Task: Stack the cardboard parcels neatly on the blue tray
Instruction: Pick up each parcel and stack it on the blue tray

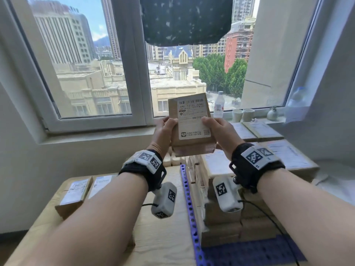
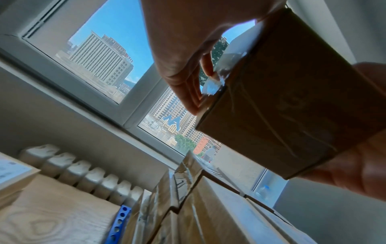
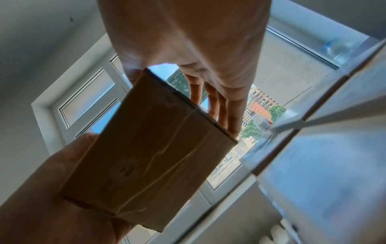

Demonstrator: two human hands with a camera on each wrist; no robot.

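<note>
Window (image 1: 92, 73) behind; both hands grip raised parcel (image 1: 192, 121) above tray (image 1: 189, 206).

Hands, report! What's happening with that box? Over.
Left hand and right hand both grip one parcel. Held up above the stack on the tray. Nothing blocking.

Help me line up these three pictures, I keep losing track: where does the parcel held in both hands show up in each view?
Head: the held parcel sits at centre, label facing the camera, between the left hand and the right hand.
Left wrist: upper right, its taped brown underside.
Right wrist: centre-left, underside again.
Shared landmark: the window behind it, in all three.
</note>
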